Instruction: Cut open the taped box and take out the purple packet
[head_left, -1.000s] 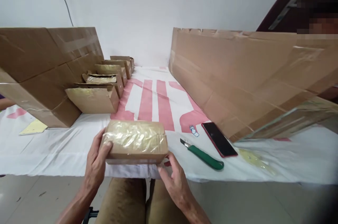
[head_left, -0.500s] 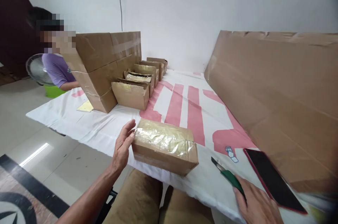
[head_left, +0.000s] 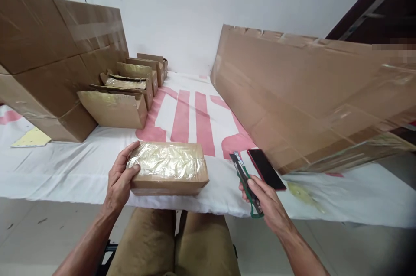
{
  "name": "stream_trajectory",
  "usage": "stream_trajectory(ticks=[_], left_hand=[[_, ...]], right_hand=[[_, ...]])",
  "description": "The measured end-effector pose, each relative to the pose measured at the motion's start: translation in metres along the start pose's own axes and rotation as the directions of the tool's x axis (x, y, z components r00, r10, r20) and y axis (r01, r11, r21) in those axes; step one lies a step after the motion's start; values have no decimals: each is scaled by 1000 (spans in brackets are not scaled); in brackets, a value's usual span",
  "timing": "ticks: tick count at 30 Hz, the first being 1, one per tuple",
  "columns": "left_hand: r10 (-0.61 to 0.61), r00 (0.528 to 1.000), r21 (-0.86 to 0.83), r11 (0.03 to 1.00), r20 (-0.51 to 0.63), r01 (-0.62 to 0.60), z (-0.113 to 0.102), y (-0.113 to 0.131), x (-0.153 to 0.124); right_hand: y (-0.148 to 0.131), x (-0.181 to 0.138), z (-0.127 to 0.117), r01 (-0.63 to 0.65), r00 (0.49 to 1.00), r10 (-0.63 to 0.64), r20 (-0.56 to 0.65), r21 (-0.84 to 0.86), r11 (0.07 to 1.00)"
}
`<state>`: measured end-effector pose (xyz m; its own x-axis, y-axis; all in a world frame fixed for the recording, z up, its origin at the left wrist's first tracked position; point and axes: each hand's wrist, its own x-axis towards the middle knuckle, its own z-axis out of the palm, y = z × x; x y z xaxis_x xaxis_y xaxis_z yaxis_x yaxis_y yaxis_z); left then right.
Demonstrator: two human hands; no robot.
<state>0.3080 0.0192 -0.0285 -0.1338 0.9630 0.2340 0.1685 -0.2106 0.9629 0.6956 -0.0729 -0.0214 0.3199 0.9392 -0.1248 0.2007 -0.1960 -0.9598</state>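
The step looks like readying a cut: the right hand (head_left: 264, 196) has its fingers wrapped round one utility knife (head_left: 242, 174); the left hand (head_left: 120, 176) grips one taped carton (head_left: 169, 163) by its left end, near the tabletop's (head_left: 222, 191) front edge. Cutting would call for blade onto tape. One phone (head_left: 269, 170); at least five open cartons (head_left: 113, 109).

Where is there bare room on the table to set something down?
The widest bare patch is the striped cloth between the small boxes and the cardboard panel, beyond the taped box. Another runs along the front edge, left of the left hand. It's crowded around the right hand, with the utility knife and phone close together.
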Motion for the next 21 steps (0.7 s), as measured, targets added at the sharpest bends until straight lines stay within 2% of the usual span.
stream_trajectory(ticks=[4, 6, 8, 10, 12, 13, 15, 18, 21], left_hand=[[78, 996, 48, 996, -45, -76, 0, 7, -7], [190, 977, 108, 978, -99, -179, 0, 20, -16], [311, 936, 156, 945, -167, -286, 3, 39, -30], [367, 908, 134, 929, -204, -345, 11, 60, -49], [324, 938, 9, 946, -124, -325, 27, 80, -69], [275, 961, -65, 959, -18, -275, 39, 87, -78], [100, 979, -189, 980, 180, -66, 65, 97, -90], [-172, 915, -319, 900, 365, 297, 102, 104, -95], [-286, 843, -401, 780, 455, 481, 126, 105, -93]], right_hand=[[-20, -2, 14, -15, 997, 10, 75, 71, 997], [-30, -5, 17, -27, 994, 16, 108, 100, 995], [-39, -11, 18, -49, 991, 31, 132, 137, 989], [-46, -18, 20, -77, 987, 49, 154, 181, 980], [-51, -27, 20, -99, 981, 59, 183, 221, 970], [-53, -32, 20, -106, 978, 58, 199, 238, 966], [-55, -43, 20, -113, 972, 53, 227, 259, 959], [-56, -59, 16, -113, 960, 34, 277, 274, 955], [-52, -72, 10, -120, 948, 26, 316, 280, 952]])
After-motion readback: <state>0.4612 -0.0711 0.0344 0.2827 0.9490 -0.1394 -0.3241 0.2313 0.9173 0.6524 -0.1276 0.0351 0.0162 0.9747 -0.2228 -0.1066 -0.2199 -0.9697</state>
